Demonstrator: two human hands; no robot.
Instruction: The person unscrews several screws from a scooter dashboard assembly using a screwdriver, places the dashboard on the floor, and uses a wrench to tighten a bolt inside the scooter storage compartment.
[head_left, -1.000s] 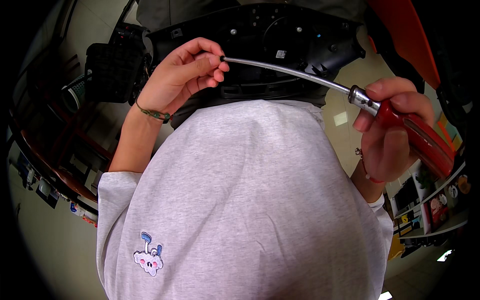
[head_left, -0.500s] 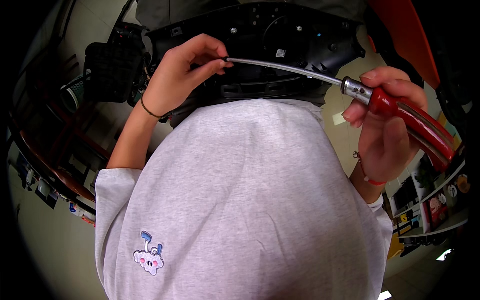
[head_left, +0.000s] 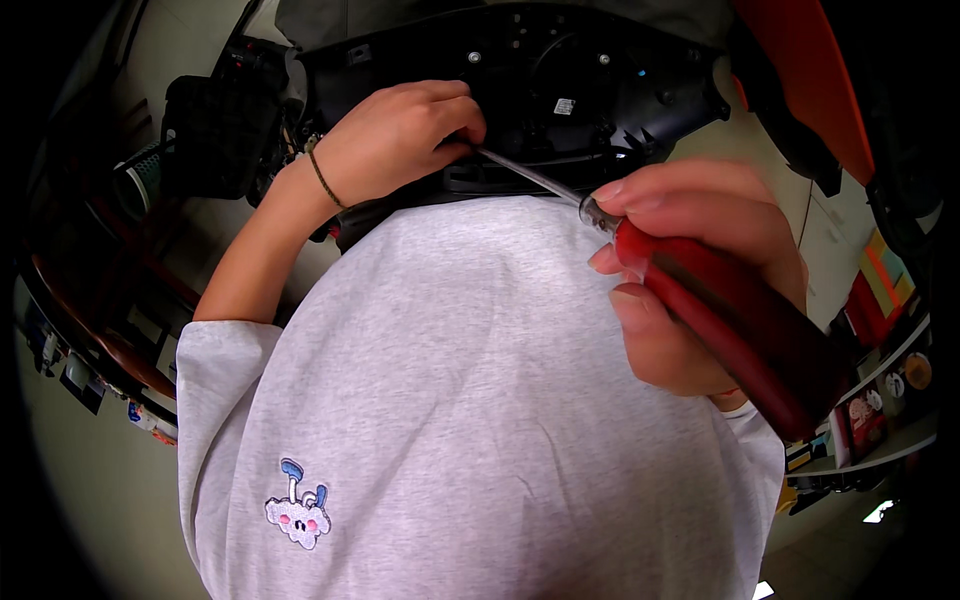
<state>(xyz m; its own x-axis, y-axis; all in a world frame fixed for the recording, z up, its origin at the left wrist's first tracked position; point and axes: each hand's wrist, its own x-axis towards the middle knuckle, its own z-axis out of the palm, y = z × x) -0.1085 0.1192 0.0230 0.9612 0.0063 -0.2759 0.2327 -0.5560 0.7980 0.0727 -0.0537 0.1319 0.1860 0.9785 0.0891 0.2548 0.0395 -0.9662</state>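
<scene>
My right hand (head_left: pixel 700 215) grips a screwdriver's red handle (head_left: pixel 750 340), slightly blurred; its steel shaft slants up-left to my left hand (head_left: pixel 400 140). The fingers of that hand are curled round the shaft's end, so the tip and whatever is pinched there are hidden. Both are over a large black molded plastic panel (head_left: pixel 650 90) with bolts and holes, which lies just beyond my shirt front.
An orange panel (head_left: pixel 810 80) stands at upper right. A black ridged component (head_left: pixel 215 130) is at upper left. Dark wooden furniture (head_left: pixel 125 350) is on the left, and a shelf (head_left: pixel 880 420) with small items is at lower right, above tiled floor.
My right hand has swung left and inward with the screwdriver, angling the handle lower. My left hand has shifted right and downward, turning back-up over the shaft's end, which it now covers.
</scene>
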